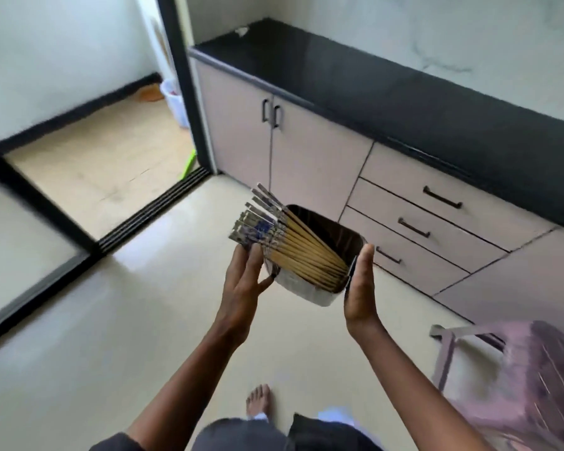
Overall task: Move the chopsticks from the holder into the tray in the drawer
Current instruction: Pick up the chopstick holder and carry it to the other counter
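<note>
A white rectangular holder (310, 289) with a dark inside is held in front of me above the floor, tilted to the left. Several wooden chopsticks (293, 245) with blue-patterned tops lie fanned against its left side, their tops sticking out past the rim. My left hand (246, 281) supports the holder's left end, with the fingers under the chopstick tops. My right hand (360, 288) presses flat against the holder's right end. The stack of three drawers (430, 219) in the beige cabinet to the right is closed. No tray is visible.
A black countertop (372, 89) runs above beige cabinets with two doors (271, 138). A pink stool (515, 369) stands at the lower right. A sliding-door track (153, 213) leads to a balcony on the left. My bare foot (258, 400) is on the tiled floor.
</note>
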